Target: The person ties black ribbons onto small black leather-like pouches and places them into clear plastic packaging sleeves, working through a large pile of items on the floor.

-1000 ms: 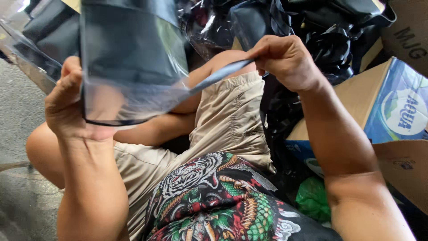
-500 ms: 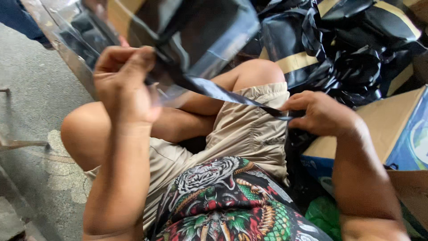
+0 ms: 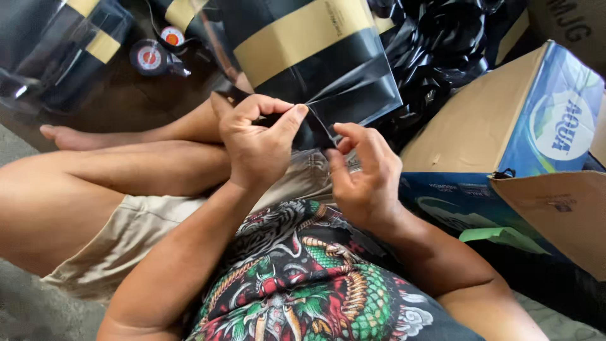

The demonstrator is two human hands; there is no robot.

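Observation:
A clear plastic bag [image 3: 328,69] holding a black item with a tan band lies over my knees, tilted away from me. My left hand [image 3: 255,142] pinches the bag's near edge between thumb and fingers. My right hand [image 3: 363,173] sits close beside it, fingers curled on the same lower flap of the bag. Both hands meet over my lap, above my beige shorts [image 3: 126,240] and patterned shirt [image 3: 297,284].
An open cardboard box [image 3: 505,126] with a blue printed side stands at my right. A heap of black plastic bags [image 3: 442,44] lies behind the package. More bagged black-and-tan items [image 3: 69,50] and two tape rolls [image 3: 148,57] lie on the floor at the left.
My hands have come together from wide apart. The bag has dropped from in front of my face down onto my knees, and my right hand now holds its flap.

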